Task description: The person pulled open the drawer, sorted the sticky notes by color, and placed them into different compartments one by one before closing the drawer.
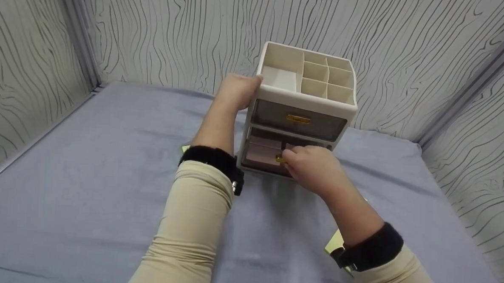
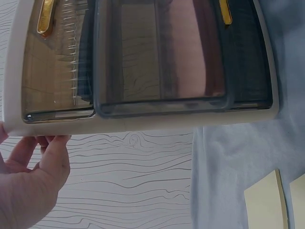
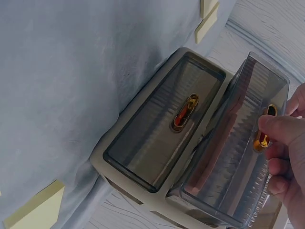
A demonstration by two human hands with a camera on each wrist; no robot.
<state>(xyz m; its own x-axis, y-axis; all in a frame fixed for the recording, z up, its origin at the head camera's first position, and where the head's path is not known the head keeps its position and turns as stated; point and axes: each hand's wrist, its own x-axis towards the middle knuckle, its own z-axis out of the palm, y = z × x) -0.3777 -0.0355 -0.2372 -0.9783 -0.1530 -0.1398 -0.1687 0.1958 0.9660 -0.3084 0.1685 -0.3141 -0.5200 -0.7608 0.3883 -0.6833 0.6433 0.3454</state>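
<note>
A cream desk organizer (image 1: 305, 97) with smoky clear drawers stands at the back of the cloth-covered surface. My left hand (image 1: 236, 92) holds its upper left side, thumb at the top rim. In the left wrist view, the curled fingers (image 2: 55, 162) touch the side wall. My right hand (image 1: 316, 170) pinches the gold handle (image 3: 262, 138) of the middle drawer (image 3: 233, 181), which sticks out from the frame. Pinkish boxes (image 1: 263, 152) show inside that drawer. The top drawer (image 1: 274, 117) and the bottom drawer (image 3: 143, 157) are closed; the head view hides the bottom one.
Open compartments with dividers (image 1: 315, 72) form the organizer's top, with a white flat piece (image 1: 280, 79) in the left one. Pale yellow pads (image 1: 334, 243) lie on the blue-grey cloth (image 1: 84, 172). Wood-grain patterned panels (image 1: 175, 36) rise behind and beside it.
</note>
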